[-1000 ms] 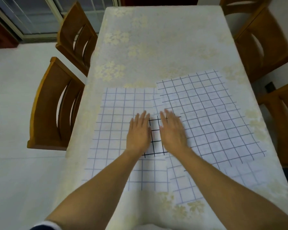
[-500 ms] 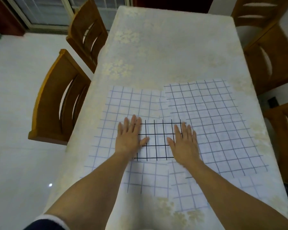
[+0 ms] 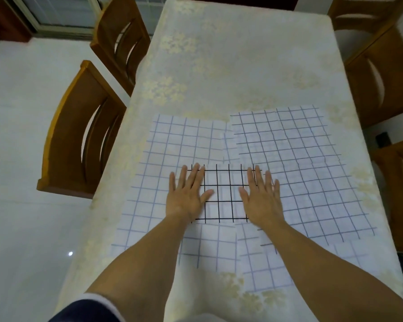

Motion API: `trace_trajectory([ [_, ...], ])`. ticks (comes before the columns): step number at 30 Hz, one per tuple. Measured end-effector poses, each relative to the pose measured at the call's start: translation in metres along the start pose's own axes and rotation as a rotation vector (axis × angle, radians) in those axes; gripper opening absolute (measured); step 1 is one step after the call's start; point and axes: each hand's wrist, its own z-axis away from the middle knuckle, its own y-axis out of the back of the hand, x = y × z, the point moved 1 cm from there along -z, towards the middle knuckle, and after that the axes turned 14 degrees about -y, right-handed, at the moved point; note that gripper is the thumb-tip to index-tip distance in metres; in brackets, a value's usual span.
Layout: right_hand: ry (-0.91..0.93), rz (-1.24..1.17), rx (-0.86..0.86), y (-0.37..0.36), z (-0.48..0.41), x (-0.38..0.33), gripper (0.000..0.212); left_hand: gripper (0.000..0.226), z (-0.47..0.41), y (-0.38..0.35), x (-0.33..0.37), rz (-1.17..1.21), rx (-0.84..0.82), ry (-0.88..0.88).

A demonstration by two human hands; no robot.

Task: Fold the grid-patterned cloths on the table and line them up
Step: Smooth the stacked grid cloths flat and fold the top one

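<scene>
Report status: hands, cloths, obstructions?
Left hand and right hand open, flat on small black-grid white cloth. Larger blue-grid cloth, grey-grid cloth spread beneath. Nothing blocking.

A home dining room: clothed table [image 3: 247,66] ringed by wooden chairs [image 3: 79,135].

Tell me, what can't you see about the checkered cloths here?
Head view:
- Dark-lined cloth: its side edges are hidden under the left hand and right hand.
- Its number of folded layers: cannot tell from above.
- Pale-lined cloths: near parts covered by the forearms.
</scene>
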Motion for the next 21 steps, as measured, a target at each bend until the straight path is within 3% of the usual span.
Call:
trace_trajectory([
  [4,-0.056,-0.036,0.0,0.009,0.0,0.002,0.067,0.073,0.01,0.004,-0.004,-0.003,0.047,0.045],
  [9,0.116,-0.079,0.1,0.019,0.004,-0.049,0.059,0.06,-0.011,0.007,0.028,0.137,0.195,-0.097],
  [13,0.172,-0.009,0.014,0.003,0.007,-0.049,0.061,0.063,-0.015,-0.006,0.032,0.148,0.101,-0.091],
  [21,0.054,0.028,0.006,0.011,-0.009,0.007,0.073,0.079,0.014,0.001,-0.002,-0.025,-0.002,-0.017],
])
